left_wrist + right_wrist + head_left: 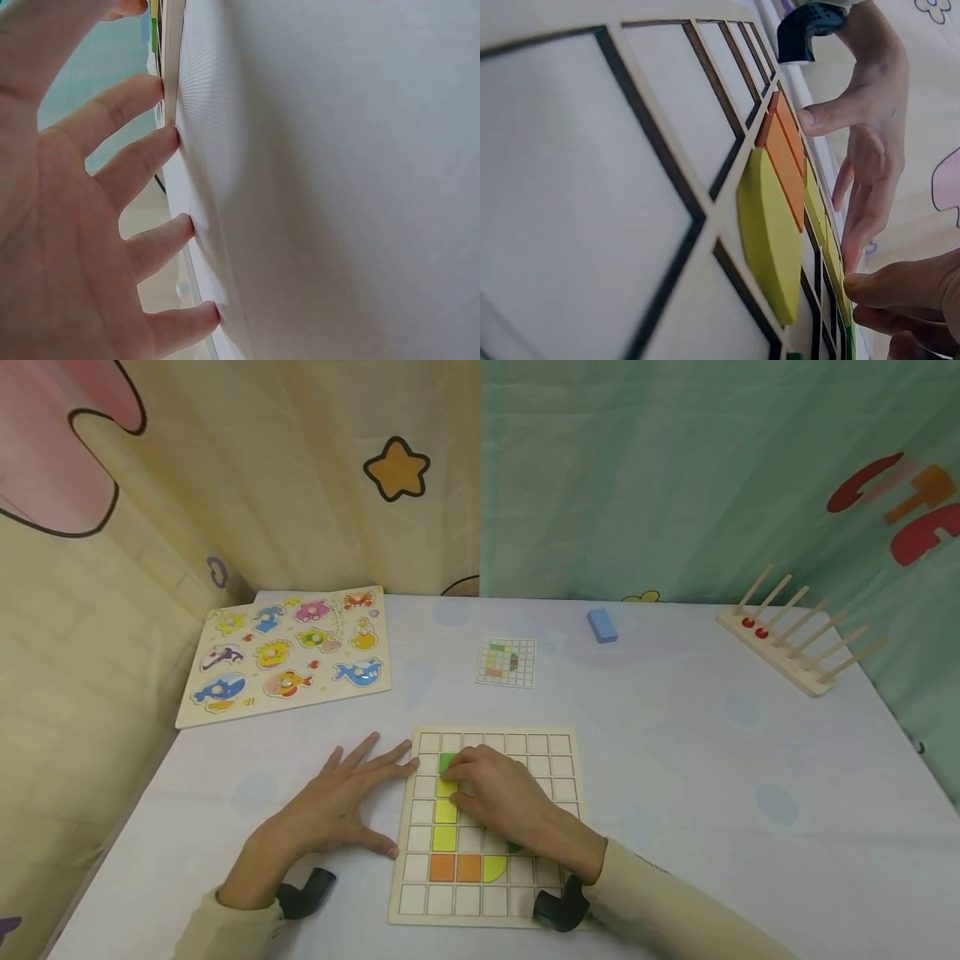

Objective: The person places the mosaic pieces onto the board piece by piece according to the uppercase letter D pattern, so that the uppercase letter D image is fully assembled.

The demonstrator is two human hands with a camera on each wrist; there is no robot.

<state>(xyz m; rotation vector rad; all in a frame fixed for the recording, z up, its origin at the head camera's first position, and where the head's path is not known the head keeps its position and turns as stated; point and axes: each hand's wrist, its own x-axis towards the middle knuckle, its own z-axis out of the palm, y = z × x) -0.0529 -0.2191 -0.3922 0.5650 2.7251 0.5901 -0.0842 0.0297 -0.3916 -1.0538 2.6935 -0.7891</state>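
A wooden grid board (468, 900) lies on the table in the head view. My left hand (330, 814) rests with spread fingers at its left edge, thumb and fingertips touching the rim. Over the upper left cells, my right hand (506, 797) pinches a yellow square tile (447, 787) at its sides. Just above that is a green tile (447, 762); more yellow squares (445, 838) run down the same column. Below them lie orange tiles (442, 867) and a yellow rounded tile (494, 868). A dark green piece (514, 847) shows partly under my right wrist.
A small pattern card (506, 662) lies beyond the board, and a blue block (602, 626) farther right. An animal peg puzzle (247, 652) stands at the back left. At the right is a wooden peg rack (780, 652) with red beads. Curtains hang behind the table.
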